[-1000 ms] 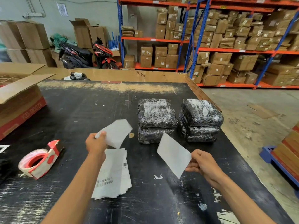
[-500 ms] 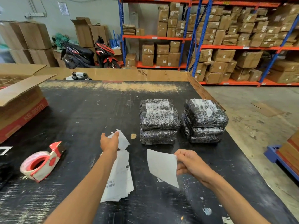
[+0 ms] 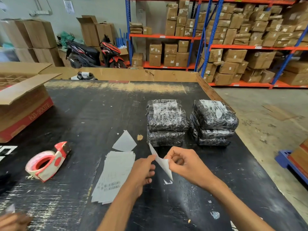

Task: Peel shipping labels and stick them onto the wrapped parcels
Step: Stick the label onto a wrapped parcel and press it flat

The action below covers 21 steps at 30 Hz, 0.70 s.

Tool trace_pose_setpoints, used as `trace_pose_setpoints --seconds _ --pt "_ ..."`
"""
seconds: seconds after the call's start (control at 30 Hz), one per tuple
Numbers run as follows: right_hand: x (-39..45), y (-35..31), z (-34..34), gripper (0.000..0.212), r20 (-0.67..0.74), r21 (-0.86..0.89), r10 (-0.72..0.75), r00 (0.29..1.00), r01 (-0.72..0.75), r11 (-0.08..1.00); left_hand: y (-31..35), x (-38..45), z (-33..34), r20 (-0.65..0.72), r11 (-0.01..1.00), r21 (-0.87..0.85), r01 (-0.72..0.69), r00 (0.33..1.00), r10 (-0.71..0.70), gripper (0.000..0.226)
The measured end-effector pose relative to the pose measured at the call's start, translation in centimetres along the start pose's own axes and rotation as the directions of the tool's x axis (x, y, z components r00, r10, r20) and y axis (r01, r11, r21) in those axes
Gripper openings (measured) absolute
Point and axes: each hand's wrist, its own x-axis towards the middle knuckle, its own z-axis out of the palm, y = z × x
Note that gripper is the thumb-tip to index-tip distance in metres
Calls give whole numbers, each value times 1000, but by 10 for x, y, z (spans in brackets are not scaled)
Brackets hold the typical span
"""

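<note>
Head view: label (image 3: pixel 162 163) edge between both hands' fingers (image 3: pixel 152 157).

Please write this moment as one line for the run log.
step: peeling label | left hand: pinches label | right hand: pinches same label | parcels: two stacks, untouched | label pile: on table

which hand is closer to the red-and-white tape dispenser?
Left. The left hand is right of the red-and-white tape dispenser, past the label stack; the right hand is farther right.

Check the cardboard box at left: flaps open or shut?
Open. The cardboard box has its flaps spread outward, and cardboard dividers show inside. Contents cannot be told.
</note>
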Motion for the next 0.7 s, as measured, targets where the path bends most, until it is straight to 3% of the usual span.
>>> trace_pose_setpoints --seconds 0.07,0.17,0.23,0.3,0.4,0.6,0.7 --pt "-3 -5 1 6 40 -81 -47 998 50 995 2 -1 -1 10 996 -87 -8 1000 9 25" --pt "-6 -11 0 4 73 -192 -91 993 103 976 5 -4 -5 62 981 -193 8 998 4 43" --pt "-8 -12 0 5 81 -263 -120 989 137 955 6 -6 -5 78 993 -120 -11 997 21 43" --pt "-11 -12 0 5 89 -306 -137 987 158 939 3 -6 -3 46 995 -47 -83 995 86 24" --pt "-16 -7 -2 7 146 -297 -114 983 153 943 1 -5 -3 -26 979 -26 -202 979 201 5" --pt "-23 9 -21 33 207 -247 5 978 48 968 15 -9 -7 -74 910 -37 -413 909 409 10" --pt "-22 10 -30 37 41 -123 9 999 -4 992 27 -9 -5 33 890 -92 -447 892 451 16"
